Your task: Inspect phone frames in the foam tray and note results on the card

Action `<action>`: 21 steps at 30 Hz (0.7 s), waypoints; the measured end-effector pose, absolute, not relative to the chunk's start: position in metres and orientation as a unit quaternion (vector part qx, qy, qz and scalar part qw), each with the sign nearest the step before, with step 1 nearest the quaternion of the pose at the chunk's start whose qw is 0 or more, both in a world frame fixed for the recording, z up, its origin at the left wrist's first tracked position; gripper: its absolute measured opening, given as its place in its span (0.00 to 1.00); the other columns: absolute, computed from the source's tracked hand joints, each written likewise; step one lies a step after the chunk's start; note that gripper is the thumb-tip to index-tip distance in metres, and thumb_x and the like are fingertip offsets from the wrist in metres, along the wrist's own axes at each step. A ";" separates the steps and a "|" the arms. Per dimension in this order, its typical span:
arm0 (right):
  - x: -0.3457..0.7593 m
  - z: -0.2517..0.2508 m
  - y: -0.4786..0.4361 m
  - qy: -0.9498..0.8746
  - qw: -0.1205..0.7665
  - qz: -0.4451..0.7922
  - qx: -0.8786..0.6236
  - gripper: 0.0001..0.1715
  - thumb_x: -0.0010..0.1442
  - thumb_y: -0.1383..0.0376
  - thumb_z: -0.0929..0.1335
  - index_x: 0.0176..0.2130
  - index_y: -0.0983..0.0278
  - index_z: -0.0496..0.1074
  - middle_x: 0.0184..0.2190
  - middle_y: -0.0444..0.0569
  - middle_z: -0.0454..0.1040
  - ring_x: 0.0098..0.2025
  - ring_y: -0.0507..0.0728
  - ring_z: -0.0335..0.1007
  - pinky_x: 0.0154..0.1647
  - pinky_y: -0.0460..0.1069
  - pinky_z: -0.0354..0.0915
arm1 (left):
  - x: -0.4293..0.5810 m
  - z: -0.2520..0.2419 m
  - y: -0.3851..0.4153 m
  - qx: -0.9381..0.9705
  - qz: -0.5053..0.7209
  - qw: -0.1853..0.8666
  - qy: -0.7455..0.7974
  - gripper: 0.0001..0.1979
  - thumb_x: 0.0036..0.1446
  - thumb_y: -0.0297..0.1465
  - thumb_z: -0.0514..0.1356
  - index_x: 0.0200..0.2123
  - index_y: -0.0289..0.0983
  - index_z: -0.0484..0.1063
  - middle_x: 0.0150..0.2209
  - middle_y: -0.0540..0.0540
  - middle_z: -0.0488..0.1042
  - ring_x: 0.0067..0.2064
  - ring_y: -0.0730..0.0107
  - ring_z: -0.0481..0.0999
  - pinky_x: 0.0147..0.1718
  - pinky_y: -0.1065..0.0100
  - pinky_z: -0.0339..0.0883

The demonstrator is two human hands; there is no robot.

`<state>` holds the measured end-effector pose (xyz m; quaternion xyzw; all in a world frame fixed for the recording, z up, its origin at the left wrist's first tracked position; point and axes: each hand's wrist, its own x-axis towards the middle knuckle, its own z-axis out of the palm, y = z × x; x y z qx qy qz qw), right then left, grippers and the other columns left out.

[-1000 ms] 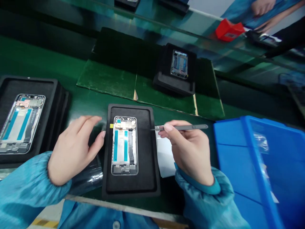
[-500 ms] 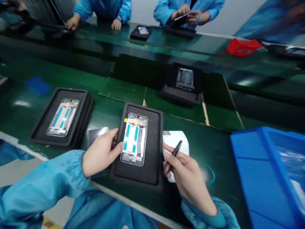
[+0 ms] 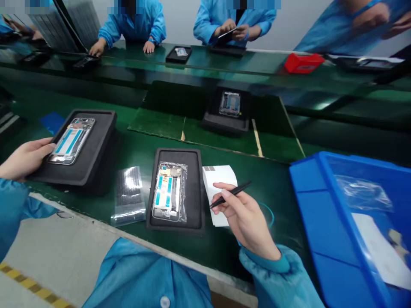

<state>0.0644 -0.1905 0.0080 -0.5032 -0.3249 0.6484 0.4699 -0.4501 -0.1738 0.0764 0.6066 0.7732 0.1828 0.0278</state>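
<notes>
My right hand (image 3: 245,220) pinches dark tweezers (image 3: 231,193) over a white sheet (image 3: 218,179), just right of a black foam tray (image 3: 194,188). That tray holds a phone frame (image 3: 167,192) with teal strips, under clear film. My left hand (image 3: 24,158) grips the near left edge of a stack of black trays (image 3: 96,149); a second phone frame (image 3: 71,140) lies in the top one. A clear bag (image 3: 129,194) lies between the two trays.
A blue bin (image 3: 324,222) with bags and paper stands at the right. A third tray with a frame (image 3: 228,109) sits farther back on the green belt. Other people in blue coats work along the far table, near a red box (image 3: 303,62).
My left hand left the middle tray and reached left to the tray stack. The middle tray now lies flat on the belt. The right hand stays beside it with the tweezers.
</notes>
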 end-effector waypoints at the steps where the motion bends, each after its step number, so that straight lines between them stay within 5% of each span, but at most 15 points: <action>1: 0.067 0.004 -0.191 -0.322 0.464 0.652 -0.506 0.21 0.54 0.53 0.77 0.43 0.63 0.79 0.28 0.47 0.78 0.26 0.54 0.74 0.28 0.50 0.72 | -0.462 0.070 -0.172 0.586 0.166 0.029 0.793 0.37 0.62 0.59 0.46 0.50 0.34 0.76 0.27 0.57 0.74 0.34 0.79 0.70 0.41 0.53 0.70; 4: 0.073 -0.005 -0.193 -0.321 0.450 0.661 -0.508 0.20 0.54 0.52 0.77 0.41 0.63 0.78 0.31 0.49 0.79 0.28 0.55 0.76 0.32 0.52 0.74 | -0.469 0.062 -0.167 0.547 0.141 0.010 0.825 0.28 0.60 0.56 0.55 0.42 0.38 0.78 0.34 0.51 0.75 0.43 0.63 0.73 0.53 0.43 0.69; 7: 0.083 -0.010 -0.193 -0.337 0.457 0.646 -0.510 0.17 0.54 0.53 0.78 0.35 0.63 0.77 0.33 0.49 0.78 0.30 0.55 0.76 0.36 0.52 0.75 | -0.426 0.074 -0.171 0.579 0.163 -0.082 0.795 0.19 0.63 0.47 0.55 0.50 0.45 0.75 0.46 0.46 0.74 0.59 0.45 0.67 0.64 0.35 0.58; 10: 0.094 -0.014 -0.190 -0.355 0.468 0.616 -0.524 0.15 0.53 0.54 0.78 0.33 0.61 0.77 0.32 0.47 0.77 0.31 0.54 0.75 0.38 0.53 0.76 | -0.348 0.087 -0.174 0.661 0.195 -0.083 0.720 0.16 0.64 0.44 0.56 0.51 0.47 0.74 0.49 0.46 0.75 0.56 0.49 0.71 0.59 0.43 0.66; 13: 0.103 -0.017 -0.179 -0.372 0.492 0.576 -0.536 0.16 0.53 0.54 0.78 0.34 0.61 0.78 0.35 0.48 0.79 0.35 0.56 0.78 0.45 0.56 0.76 | -0.258 0.081 -0.158 0.822 0.169 0.023 0.543 0.15 0.65 0.38 0.57 0.51 0.40 0.74 0.50 0.44 0.76 0.52 0.56 0.75 0.54 0.55 0.70; 17: 0.110 -0.023 -0.154 -0.420 0.545 0.487 -0.538 0.16 0.51 0.54 0.79 0.36 0.60 0.79 0.42 0.48 0.79 0.42 0.58 0.80 0.53 0.59 0.74 | -0.147 0.050 -0.108 0.905 0.084 0.097 0.406 0.12 0.65 0.32 0.57 0.48 0.38 0.78 0.48 0.43 0.79 0.51 0.54 0.75 0.50 0.55 0.67; 21: 0.119 -0.029 -0.130 -0.495 0.506 0.425 -0.564 0.18 0.53 0.55 0.79 0.41 0.61 0.80 0.42 0.50 0.82 0.45 0.59 0.80 0.53 0.57 0.74 | -0.078 0.024 -0.065 0.901 -0.007 0.102 0.422 0.10 0.63 0.29 0.59 0.42 0.34 0.80 0.44 0.37 0.81 0.52 0.49 0.73 0.47 0.55 0.64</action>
